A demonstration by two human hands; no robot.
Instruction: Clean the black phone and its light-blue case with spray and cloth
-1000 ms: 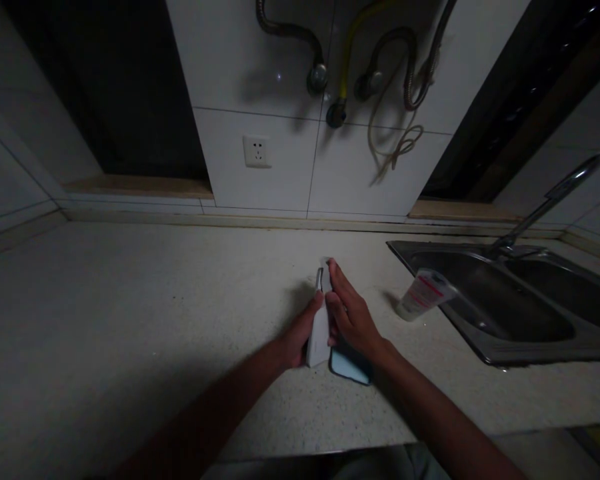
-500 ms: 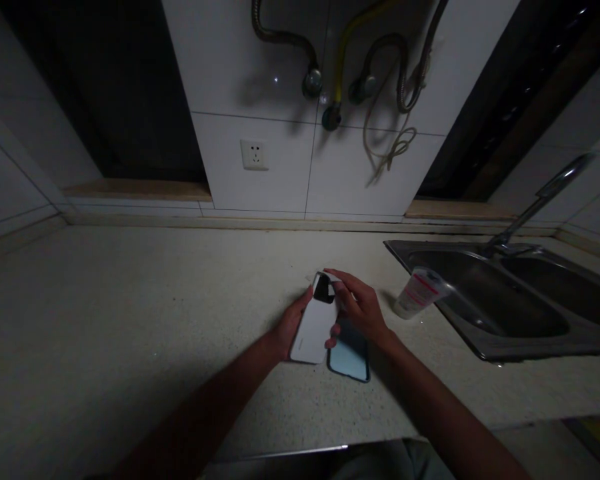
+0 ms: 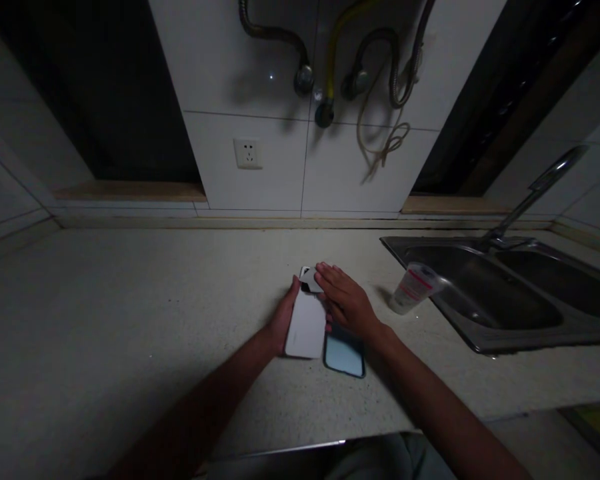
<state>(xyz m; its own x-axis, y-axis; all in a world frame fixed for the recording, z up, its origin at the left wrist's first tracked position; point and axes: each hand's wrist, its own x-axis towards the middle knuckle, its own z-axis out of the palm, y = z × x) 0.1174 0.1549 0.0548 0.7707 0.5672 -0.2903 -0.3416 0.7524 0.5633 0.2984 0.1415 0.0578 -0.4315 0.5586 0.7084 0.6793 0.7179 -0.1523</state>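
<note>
Phone (image 3: pixel 305 333), white back up, sits right at the centre of things, held over the pale counter (image 3: pixel 195 287) between 2 busy hands! The left hand (image 3: pixel 281 323) has the carrying job, wrapped around the long left side with its thumb up by the camera end; fingertips (image 3: pixel 329 323) peek out at the opposite edge, probably from that same grip. And across comes the right hand (image 3: pixel 349 300), fingers laid together and low over the dark camera block (image 3: pixel 305 289), a pale scrap (image 3: pixel 311 279) showing beside the fingertips. Tissue or wipe? Too dim to call, and whether those fingers pinch it or simply press it, I cannot tell.

This looks like the rubbing step, worked around the lenses. The next move calls for a firm left hold and light, flat pressure from the right, with the scrap kept between skin and glass. Careful on that smooth back, it could slip! Just right of the phone's lower end lies what looks like a pale blue case (image 3: pixel 345 357), and farther right a plastic cup (image 3: pixel 411 291) stands beside the steel sink (image 3: pixel 457 327).
</note>
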